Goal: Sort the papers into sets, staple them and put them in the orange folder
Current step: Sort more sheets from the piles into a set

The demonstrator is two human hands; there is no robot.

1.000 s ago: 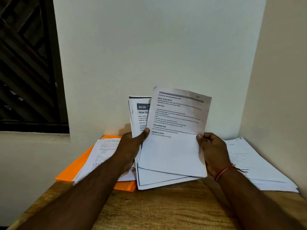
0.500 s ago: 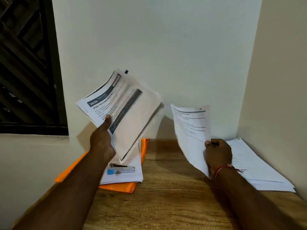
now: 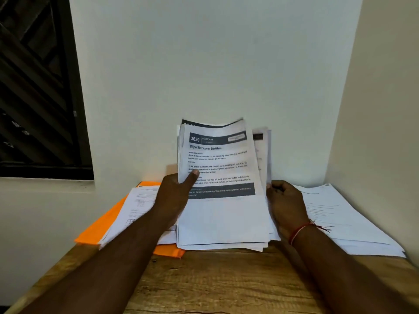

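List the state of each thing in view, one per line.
Held papers: upright, gripped at both sides.
Left hand: grips held papers, thumb on front.
Right hand: grips their right edge.
Folder: flat on table, sheets on top.
Right pile: flat on table.

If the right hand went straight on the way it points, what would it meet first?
Probably the held papers themselves: the right hand grips their right edge, pointing up and leftward. Behind them stands the wall; depth unclear.

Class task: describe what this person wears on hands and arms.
Both forearms are bare; no sleeves show. A thin red thread band with loose trailing ends circles the wrist of the right hand. The left hand shows no band or watch.
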